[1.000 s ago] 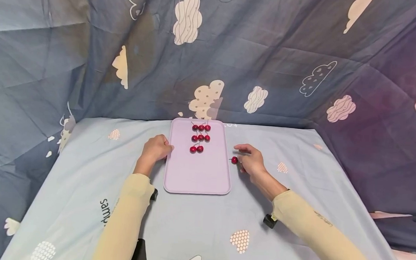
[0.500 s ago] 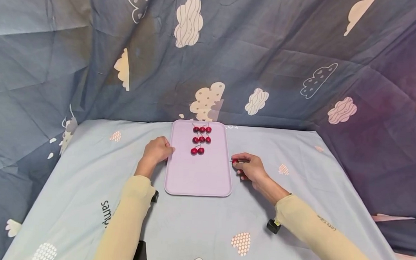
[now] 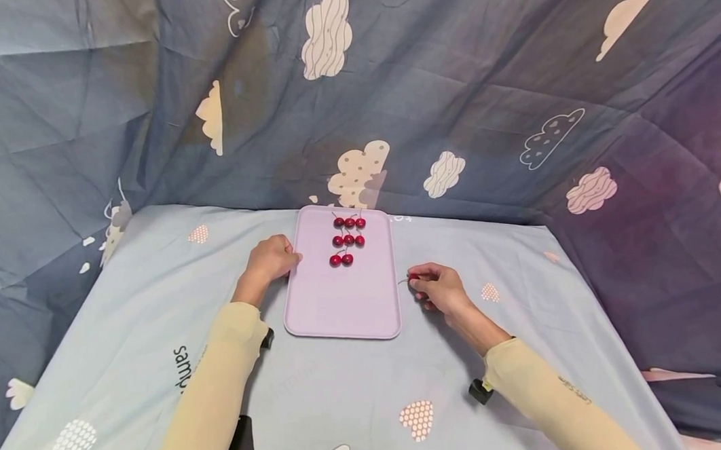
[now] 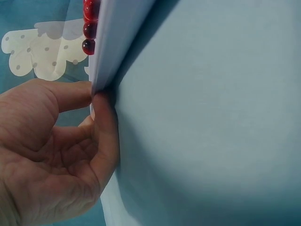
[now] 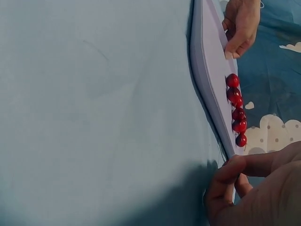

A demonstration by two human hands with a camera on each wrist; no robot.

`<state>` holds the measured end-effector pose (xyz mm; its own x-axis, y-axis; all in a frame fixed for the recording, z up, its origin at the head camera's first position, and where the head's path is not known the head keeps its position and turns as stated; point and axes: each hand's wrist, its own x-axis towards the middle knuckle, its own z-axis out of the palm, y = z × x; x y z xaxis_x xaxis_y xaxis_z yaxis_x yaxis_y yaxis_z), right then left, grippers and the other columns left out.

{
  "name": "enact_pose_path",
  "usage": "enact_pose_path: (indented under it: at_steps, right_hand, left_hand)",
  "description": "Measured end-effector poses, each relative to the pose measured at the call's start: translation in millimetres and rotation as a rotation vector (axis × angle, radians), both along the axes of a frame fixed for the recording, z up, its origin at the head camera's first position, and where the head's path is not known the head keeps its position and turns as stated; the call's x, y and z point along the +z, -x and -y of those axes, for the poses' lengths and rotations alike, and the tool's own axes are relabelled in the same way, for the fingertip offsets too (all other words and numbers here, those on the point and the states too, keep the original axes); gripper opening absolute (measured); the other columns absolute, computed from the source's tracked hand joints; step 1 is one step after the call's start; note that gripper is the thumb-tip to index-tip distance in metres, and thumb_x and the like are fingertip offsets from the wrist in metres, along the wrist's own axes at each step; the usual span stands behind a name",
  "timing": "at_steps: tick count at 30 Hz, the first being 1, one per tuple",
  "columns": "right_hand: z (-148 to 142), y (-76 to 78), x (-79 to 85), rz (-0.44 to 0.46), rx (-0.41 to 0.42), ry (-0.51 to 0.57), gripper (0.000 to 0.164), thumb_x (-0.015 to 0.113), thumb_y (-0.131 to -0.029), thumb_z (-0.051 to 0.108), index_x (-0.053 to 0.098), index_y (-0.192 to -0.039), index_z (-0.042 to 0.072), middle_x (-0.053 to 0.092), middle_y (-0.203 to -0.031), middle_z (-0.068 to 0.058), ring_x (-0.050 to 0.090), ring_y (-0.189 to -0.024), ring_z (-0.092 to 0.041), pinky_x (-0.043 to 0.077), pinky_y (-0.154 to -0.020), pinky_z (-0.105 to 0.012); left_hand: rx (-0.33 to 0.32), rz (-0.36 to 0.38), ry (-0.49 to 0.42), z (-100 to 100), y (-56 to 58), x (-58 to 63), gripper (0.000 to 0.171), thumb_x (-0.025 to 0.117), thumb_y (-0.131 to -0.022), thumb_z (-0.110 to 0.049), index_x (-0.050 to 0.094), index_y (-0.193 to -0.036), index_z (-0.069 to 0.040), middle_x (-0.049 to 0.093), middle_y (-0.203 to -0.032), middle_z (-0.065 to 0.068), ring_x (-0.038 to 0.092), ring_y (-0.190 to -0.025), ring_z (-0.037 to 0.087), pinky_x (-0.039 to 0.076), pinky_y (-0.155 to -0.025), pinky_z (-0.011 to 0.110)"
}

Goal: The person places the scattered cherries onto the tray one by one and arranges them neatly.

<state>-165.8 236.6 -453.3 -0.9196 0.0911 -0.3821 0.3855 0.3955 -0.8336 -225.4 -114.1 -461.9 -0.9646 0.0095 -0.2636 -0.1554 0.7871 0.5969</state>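
A pale purple tray lies on the cloth-covered table. My left hand pinches its left rim between thumb and fingers; the left wrist view shows the thumb on top and a finger beneath the edge. Just beyond the right rim, my right hand pinches a red cherry between thumb and fingertips, its thin stem pointing toward the tray. Most of that cherry is hidden by the fingers. On the tray, several cherries with stems stand in rows: two full rows at the far end and a pair nearer me.
A light blue printed cloth covers the table. Behind it hangs a dark blue curtain with cloud prints, which also runs down both sides. A small black device sits under the right wrist.
My right hand's fingers have closed round the cherry beside the tray, and hand and cherry have shifted slightly right. The left hand stays on the rim; the rows look unchanged.
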Motion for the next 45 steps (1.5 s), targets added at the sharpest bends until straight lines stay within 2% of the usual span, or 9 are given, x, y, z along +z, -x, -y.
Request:
enact_pose_path:
  at_steps: [5,10,16,21,23,27,30,35,45]
  right_hand:
    - [-5.2,2.0,3.8,-0.034,-0.030,0.015,0.036,0.072,-0.100,0.015,0.066,-0.134,0.006,0.068,-0.101,0.002,0.066,-0.075,-0.009,0.052,-0.058,-0.025]
    - [-1.9,6.6,7.3,-0.100,-0.070,0.031,0.035,0.075,-0.098,0.019,0.064,-0.128,0.005,0.065,-0.093,0.005,0.066,-0.068,-0.008,0.052,-0.054,-0.025]
    - [22.6,12.7,5.2,-0.225,-0.146,0.107,0.026,0.076,-0.095,0.019,0.064,-0.115,0.008,0.064,-0.090,0.004,0.065,-0.061,-0.009,0.051,-0.048,-0.025]
    - [50.3,20.1,-0.1,-0.322,-0.159,0.149,0.021,0.079,-0.091,0.019,0.066,-0.105,0.010,0.067,-0.088,0.001,0.069,-0.067,-0.015,0.053,-0.048,-0.027]
    - [59.2,22.3,-0.8,-0.329,-0.163,0.109,0.021,0.081,-0.090,0.021,0.067,-0.103,0.012,0.068,-0.084,0.002,0.069,-0.069,-0.017,0.052,-0.048,-0.027]
    - [73.1,25.3,0.3,-0.287,-0.136,-0.049,0.020,0.081,-0.090,0.027,0.069,-0.100,0.015,0.066,-0.080,0.003,0.063,-0.063,-0.016,0.046,-0.048,-0.026]
    - [80.5,28.0,1.3,-0.245,-0.085,-0.187,0.021,0.080,-0.090,0.031,0.070,-0.098,0.015,0.067,-0.080,0.001,0.059,-0.060,-0.013,0.045,-0.052,-0.026]
    - [88.2,34.0,0.1,-0.179,-0.002,-0.375,0.024,0.079,-0.088,0.038,0.073,-0.096,0.016,0.072,-0.083,-0.001,0.060,-0.068,-0.015,0.044,-0.060,-0.028]
    - [94.0,46.2,1.3,-0.120,0.075,-0.495,0.031,0.078,-0.091,0.047,0.070,-0.089,0.017,0.070,-0.083,-0.001,0.061,-0.075,-0.019,0.042,-0.063,-0.032]
  left_hand:
    - [0.001,0.014,-0.013,-0.4,0.9,1.8,0.025,0.065,-0.102,-0.028,0.056,-0.093,-0.007,0.058,-0.083,0.009,0.059,-0.083,0.026,0.042,-0.068,0.031]
    - [0.006,0.024,-0.015,-1.6,1.8,4.8,0.024,0.064,-0.103,-0.029,0.056,-0.095,-0.007,0.059,-0.084,0.010,0.059,-0.084,0.026,0.042,-0.069,0.031]
    - [-0.004,0.032,-0.017,2.7,0.7,4.9,0.025,0.064,-0.103,-0.029,0.055,-0.093,-0.007,0.059,-0.082,0.009,0.059,-0.082,0.026,0.042,-0.069,0.031]
    - [-0.011,0.010,-0.016,5.8,-0.2,4.9,0.025,0.064,-0.103,-0.028,0.055,-0.092,-0.007,0.061,-0.079,0.009,0.059,-0.081,0.026,0.041,-0.068,0.031]
    - [-0.019,-0.001,-0.021,5.1,-0.3,4.8,0.024,0.063,-0.103,-0.028,0.056,-0.092,-0.007,0.061,-0.079,0.008,0.059,-0.081,0.026,0.041,-0.069,0.031]
    - [-0.014,0.009,-0.027,2.2,-0.6,4.8,0.024,0.064,-0.103,-0.028,0.056,-0.093,-0.007,0.060,-0.079,0.008,0.059,-0.081,0.025,0.041,-0.069,0.031]
    - [-0.005,0.023,-0.030,0.3,-0.8,4.4,0.024,0.064,-0.103,-0.028,0.055,-0.094,-0.007,0.059,-0.080,0.009,0.059,-0.081,0.025,0.041,-0.068,0.031]
    - [0.005,0.031,-0.031,-1.3,-1.5,3.5,0.024,0.064,-0.103,-0.028,0.055,-0.094,-0.007,0.059,-0.081,0.009,0.059,-0.082,0.026,0.042,-0.069,0.031]
    - [-0.007,0.022,-0.004,-0.5,1.3,2.0,0.025,0.064,-0.103,-0.029,0.055,-0.093,-0.007,0.057,-0.084,0.009,0.059,-0.084,0.027,0.041,-0.070,0.033]
